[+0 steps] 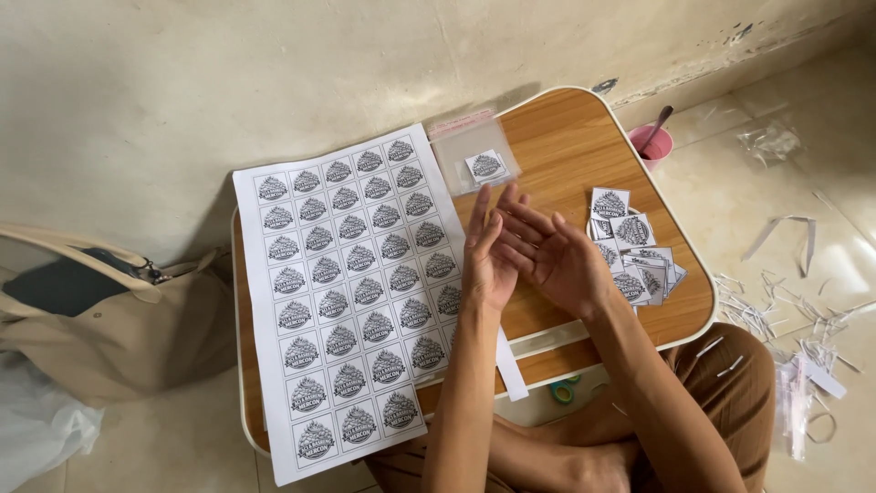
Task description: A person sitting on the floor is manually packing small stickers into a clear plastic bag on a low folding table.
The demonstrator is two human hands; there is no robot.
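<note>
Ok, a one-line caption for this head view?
Both hands, left hand and right hand, meet above a small table, between a printed label sheet and cut labels.

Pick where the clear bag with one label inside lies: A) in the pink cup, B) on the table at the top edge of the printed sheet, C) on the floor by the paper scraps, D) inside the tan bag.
B: the clear bag lies flat on the table, its left edge at the sheet's top right corner, just beyond the fingertips of both hands.
</note>
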